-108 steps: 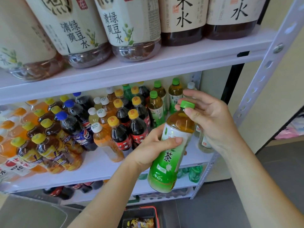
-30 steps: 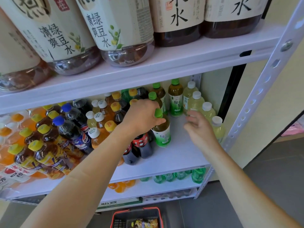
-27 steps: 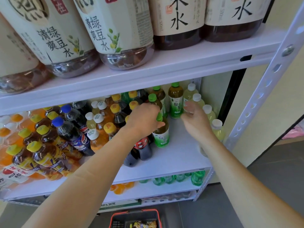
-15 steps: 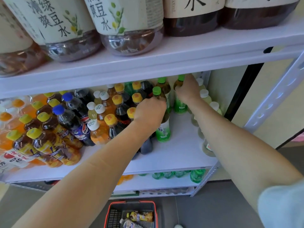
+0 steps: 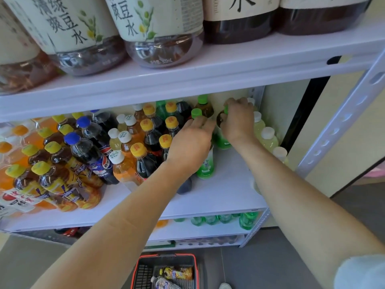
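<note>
— The right hand [image 5: 237, 119]?
— Upper centre; curled round the neck of the rear tea bottle [image 5: 221, 140] on the shelf [image 5: 229, 190].
— And the left hand [image 5: 191, 144]?
— Beside it, over the front tea bottle [image 5: 205, 165]; grip hidden, cannot tell.

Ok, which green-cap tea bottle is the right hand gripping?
The green tea bottle next to the pale white-capped bottles; right hand pinches its neck. The others stand further left.
</note>
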Available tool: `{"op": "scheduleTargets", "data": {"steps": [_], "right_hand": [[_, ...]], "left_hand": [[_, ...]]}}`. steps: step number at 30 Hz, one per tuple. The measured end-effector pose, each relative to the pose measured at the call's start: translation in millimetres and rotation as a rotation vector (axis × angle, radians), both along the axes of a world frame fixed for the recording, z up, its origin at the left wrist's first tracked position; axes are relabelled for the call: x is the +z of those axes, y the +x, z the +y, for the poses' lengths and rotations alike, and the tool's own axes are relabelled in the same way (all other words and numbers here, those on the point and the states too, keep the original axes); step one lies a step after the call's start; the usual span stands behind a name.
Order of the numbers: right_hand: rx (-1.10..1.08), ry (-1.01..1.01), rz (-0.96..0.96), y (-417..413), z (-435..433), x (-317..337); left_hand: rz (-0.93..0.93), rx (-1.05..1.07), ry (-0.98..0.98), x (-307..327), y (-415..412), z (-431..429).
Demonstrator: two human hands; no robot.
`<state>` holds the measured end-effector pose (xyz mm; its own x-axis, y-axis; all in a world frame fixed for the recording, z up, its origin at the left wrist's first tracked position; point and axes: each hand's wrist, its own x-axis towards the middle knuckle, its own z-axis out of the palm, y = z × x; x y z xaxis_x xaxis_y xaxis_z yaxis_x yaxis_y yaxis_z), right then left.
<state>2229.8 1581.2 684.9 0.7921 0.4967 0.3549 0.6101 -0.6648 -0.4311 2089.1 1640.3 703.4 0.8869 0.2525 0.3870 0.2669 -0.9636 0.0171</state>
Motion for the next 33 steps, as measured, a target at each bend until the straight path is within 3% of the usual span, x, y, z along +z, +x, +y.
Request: {"op": "scheduleTargets", "data": {"steps": [2, 4, 7, 12, 17, 21, 24, 29, 33], "right_hand": [[0.033, 0.121, -0.040, -20, -17, 14], [0.099, 0.255, -0.052, -40, -37, 28], [0.268, 0.364, 0.070, -61, -69, 45], [0.629, 0.453, 0.537, -81, -102, 58], [0.799, 0.728, 0.782, -95, -115, 56], [0.750, 0.943, 0.870, -107, -116, 42], [0.730, 0.881, 1.084, -116, -127, 13], [0.809, 0.730, 1.806, -139, -142, -37], [0.936, 0.778, 1.881, -152, -139, -37]], "left_hand": [[-0.251, -0.062, -0.304, 2, -15, -8], [-0.346, -0.059, -0.580, 2, -28, -15], [-0.196, -0.068, -0.953, 5, -44, -20], [0.008, -0.352, -1.541, 14, -55, -30], [-0.093, -0.430, -1.539, 18, -63, -39], [-0.267, -0.427, -1.545, 18, -71, -47], [-0.383, -0.458, -1.604, 24, -77, -47], [-0.358, -0.612, -1.768, 39, -80, -36], [-0.305, -0.665, -1.870, 43, -80, -34]]}}
